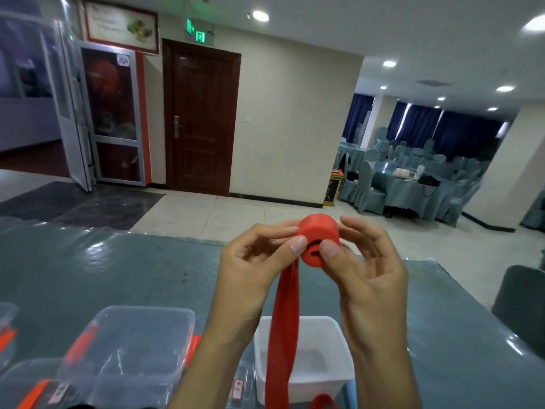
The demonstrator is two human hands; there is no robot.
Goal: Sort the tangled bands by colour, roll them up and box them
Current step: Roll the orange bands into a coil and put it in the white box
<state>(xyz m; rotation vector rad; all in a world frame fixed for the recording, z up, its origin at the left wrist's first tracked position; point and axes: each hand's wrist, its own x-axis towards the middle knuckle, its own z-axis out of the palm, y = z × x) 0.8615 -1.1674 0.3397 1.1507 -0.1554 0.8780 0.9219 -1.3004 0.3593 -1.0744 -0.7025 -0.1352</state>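
Now both hands are up at chest height over the table, working a red flat elastic band (287,314) that is already wound into a thick roll (318,242) at its top end. Left hand (253,261) pinches the roll's near face with thumb in front and fingers curled behind; right hand (368,267) does the same from the other side, thumb pressed beside the roll's hollow centre. So it's a tight two-handed hold, neither hand nearer than the other. Look at the roll's axis: it points roughly toward the camera, slightly down, with the open core facing us. Crucially, the loose tail drops straight down from the underside of the roll, its long axis near vertical, hanging in front of the white rectangular plastic box (339,376) and running off the bottom edge. That box sits right below the hands, so I'd judge more winding comes first. A clear lidded plastic container (129,346) sits to the left on the teal glossy tablecloth (118,270).
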